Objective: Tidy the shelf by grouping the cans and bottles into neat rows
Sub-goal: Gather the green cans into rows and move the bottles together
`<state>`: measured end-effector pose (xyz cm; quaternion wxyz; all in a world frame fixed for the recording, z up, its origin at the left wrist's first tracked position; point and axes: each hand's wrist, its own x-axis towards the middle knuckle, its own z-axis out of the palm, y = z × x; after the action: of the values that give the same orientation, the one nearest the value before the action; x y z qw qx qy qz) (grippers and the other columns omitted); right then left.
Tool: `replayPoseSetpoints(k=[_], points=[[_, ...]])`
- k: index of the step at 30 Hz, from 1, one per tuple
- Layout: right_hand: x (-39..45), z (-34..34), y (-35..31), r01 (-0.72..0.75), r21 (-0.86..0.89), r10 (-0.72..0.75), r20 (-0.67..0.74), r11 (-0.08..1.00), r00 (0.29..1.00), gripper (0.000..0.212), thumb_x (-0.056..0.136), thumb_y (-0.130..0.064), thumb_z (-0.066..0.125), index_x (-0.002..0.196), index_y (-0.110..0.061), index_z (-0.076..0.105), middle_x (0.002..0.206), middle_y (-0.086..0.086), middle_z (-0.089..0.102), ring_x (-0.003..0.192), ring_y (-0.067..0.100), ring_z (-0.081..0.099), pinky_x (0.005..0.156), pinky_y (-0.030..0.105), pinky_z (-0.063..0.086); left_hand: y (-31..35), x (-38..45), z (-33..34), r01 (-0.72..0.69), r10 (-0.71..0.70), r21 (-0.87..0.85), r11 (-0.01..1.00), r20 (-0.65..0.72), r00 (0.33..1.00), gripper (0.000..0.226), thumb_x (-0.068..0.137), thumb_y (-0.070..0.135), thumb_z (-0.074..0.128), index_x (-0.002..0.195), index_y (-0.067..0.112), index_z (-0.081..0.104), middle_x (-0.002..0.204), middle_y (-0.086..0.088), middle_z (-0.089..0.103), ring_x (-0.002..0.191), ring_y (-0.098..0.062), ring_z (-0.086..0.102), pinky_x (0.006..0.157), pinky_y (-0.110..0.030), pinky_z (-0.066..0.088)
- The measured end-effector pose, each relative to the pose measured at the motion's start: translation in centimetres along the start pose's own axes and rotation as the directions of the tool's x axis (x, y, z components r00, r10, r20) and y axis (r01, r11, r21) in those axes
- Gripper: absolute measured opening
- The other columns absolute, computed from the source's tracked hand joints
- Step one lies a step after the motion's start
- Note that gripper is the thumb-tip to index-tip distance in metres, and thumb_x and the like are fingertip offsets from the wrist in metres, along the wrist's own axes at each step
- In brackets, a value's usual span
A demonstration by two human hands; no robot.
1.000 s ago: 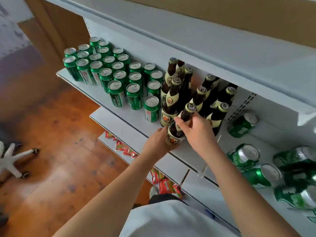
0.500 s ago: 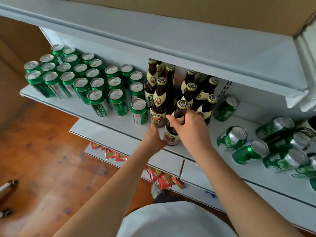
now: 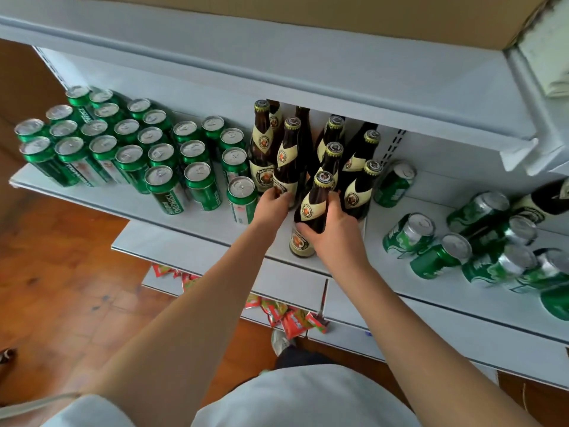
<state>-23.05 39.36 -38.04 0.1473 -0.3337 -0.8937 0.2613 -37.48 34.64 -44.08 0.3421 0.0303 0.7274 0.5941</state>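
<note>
Since the earlier frame the view has swung right and down; both hands stay on the bottle cluster, the left now gripping the front-left bottle. Right hand [image 3: 334, 232] wraps curled fingers round the front brown beer bottle [image 3: 311, 214], which stands upright near the white shelf's [image 3: 191, 223] front edge, at 6 o'clock of the upright bottle group [image 3: 323, 149]. Left hand [image 3: 272, 208], fingers curled, grips the lower body of the neighbouring bottle [image 3: 284, 167] at 10 o'clock of the held one. Upright green cans [image 3: 123, 146] stand in rows at 9 o'clock of the bottles. Toppled green cans [image 3: 462, 241] lie scattered at 3 o'clock, with one lying bottle [image 3: 545, 201] among them. Step in hand, by my reading: closing up the bottle rows. Next move likely calls for sliding the front bottle back into line, kept upright, then reaching right for the fallen cans.
</note>
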Motion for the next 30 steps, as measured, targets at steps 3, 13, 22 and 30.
replayPoseSetpoints(k=[3, 13, 22, 30], points=[[-0.3, 0.3, -0.1, -0.042, 0.025, 0.042, 0.012, 0.999, 0.999, 0.07, 0.084, -0.046, 0.07, 0.139, -0.015, 0.038, 0.109, 0.011, 0.067, 0.102, 0.031, 0.062, 0.073, 0.032, 0.047, -0.1, 1.8, 0.2, 0.028, -0.023, -0.089, 0.996, 0.052, 0.998, 0.018, 0.066, 0.023, 0.057, 0.081, 0.022, 0.066, 0.092, -0.012, 0.066, 0.096, -0.03, 0.062, 0.097, -0.048, 0.049], [1.0, 2.4, -2.3, 0.035, 0.088, -0.039, 0.05, 0.996, 0.998, 0.065, 0.087, -0.041, 0.069, 0.138, -0.014, 0.038, 0.115, 0.009, 0.067, 0.104, 0.028, 0.063, 0.068, 0.026, 0.038, -0.4, -3.3, -3.2, -0.076, 0.077, -0.015, 0.997, 0.018, 0.997, 0.034, 0.089, 0.023, 0.045, 0.113, 0.016, 0.068, 0.113, -0.002, 0.068, 0.107, -0.019, 0.062, 0.101, -0.041, 0.05], [5.9, 5.0, -5.4, -0.037, 0.174, 0.02, 0.1, 0.984, 0.995, 0.068, 0.092, -0.034, 0.065, 0.145, -0.009, 0.031, 0.128, 0.018, 0.057, 0.118, 0.032, 0.055, 0.09, 0.034, 0.044, -4.1, -6.8, -6.2, -0.106, 0.12, 0.082, 0.991, -0.189, 0.975, 0.048, 0.096, 0.011, 0.051, 0.143, 0.018, 0.044, 0.14, -0.001, 0.053, 0.119, -0.017, 0.056, 0.091, -0.029, 0.048], [4.1, 4.3, -5.3, -0.067, 0.192, 0.054, 0.073, 0.979, 0.996, 0.073, 0.091, -0.036, 0.066, 0.146, -0.002, 0.03, 0.132, 0.02, 0.055, 0.121, 0.032, 0.054, 0.091, 0.031, 0.044, -2.5, -8.3, -6.0, 0.021, 0.044, 0.226, 0.974, -0.278, 0.96, 0.047, 0.094, 0.019, 0.053, 0.14, 0.013, 0.043, 0.133, -0.007, 0.056, 0.101, -0.02, 0.055, 0.087, -0.033, 0.048]])
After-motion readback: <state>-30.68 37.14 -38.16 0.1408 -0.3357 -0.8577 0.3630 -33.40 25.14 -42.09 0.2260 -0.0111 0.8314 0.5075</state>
